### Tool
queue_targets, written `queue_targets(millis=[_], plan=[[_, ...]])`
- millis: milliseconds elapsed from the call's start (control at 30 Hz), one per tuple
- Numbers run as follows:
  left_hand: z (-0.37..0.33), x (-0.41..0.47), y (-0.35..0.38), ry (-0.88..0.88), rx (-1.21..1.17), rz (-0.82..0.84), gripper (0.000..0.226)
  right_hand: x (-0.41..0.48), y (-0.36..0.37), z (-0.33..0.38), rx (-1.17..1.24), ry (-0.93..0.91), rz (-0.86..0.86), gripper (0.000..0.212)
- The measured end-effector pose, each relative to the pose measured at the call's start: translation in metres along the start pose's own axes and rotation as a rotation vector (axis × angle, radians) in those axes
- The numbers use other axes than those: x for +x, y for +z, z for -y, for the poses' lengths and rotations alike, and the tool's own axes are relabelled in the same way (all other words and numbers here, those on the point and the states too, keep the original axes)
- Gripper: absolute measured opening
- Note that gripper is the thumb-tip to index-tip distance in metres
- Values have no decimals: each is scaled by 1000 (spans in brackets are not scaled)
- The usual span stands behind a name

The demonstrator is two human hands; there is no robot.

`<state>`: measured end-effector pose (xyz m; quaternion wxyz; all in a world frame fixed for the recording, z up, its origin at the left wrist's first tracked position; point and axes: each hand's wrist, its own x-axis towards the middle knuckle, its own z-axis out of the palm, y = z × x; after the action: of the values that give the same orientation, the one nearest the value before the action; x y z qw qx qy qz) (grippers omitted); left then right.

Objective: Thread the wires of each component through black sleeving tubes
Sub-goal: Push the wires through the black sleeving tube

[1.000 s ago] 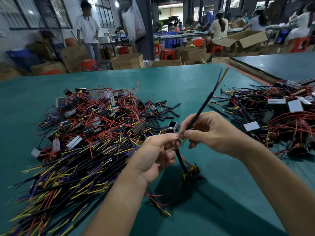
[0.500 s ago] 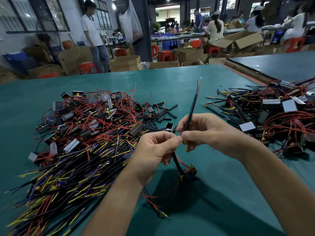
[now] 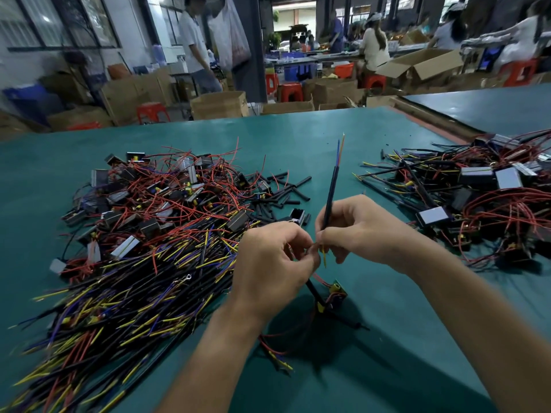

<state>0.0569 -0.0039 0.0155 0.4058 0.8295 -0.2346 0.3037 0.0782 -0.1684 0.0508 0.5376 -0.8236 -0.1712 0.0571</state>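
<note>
Cardboard boxes (image 3: 220,104), red stools (image 3: 152,110)

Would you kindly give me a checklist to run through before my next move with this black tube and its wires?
1. Right hand grips the black sleeving tube: ok.
2. Blue and yellow wire tips show beyond the tube's top end: ok.
3. Left hand pinches at the tube's lower end: ok.
4. All wires inside the tube: cannot tell; a yellow end pokes out below the right hand.
5. Component sits on the table, apart from the left pile and the right pile: ok.
</note>
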Motion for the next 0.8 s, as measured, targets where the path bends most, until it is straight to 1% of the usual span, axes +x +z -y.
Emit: queue_targets(millis=[67, 167, 433, 633, 733, 800], plan=[[2, 0, 0, 43, 51, -39, 17, 1, 2, 1, 25, 7, -42, 27], [3, 0, -1, 46, 47, -60, 16, 1, 3, 2, 44, 0, -72, 24], [-1, 0, 0, 53, 29, -32, 16, 1, 4, 1, 40, 17, -68, 24], [2, 0, 1, 55, 26, -38, 17, 1, 4, 2, 41, 4, -72, 19], [3, 0, 2, 26, 24, -57, 15, 0, 4, 2, 75, -21, -83, 18], [2, -1, 3, -57, -28, -76, 13, 0, 4, 2, 106, -55, -90, 15]])
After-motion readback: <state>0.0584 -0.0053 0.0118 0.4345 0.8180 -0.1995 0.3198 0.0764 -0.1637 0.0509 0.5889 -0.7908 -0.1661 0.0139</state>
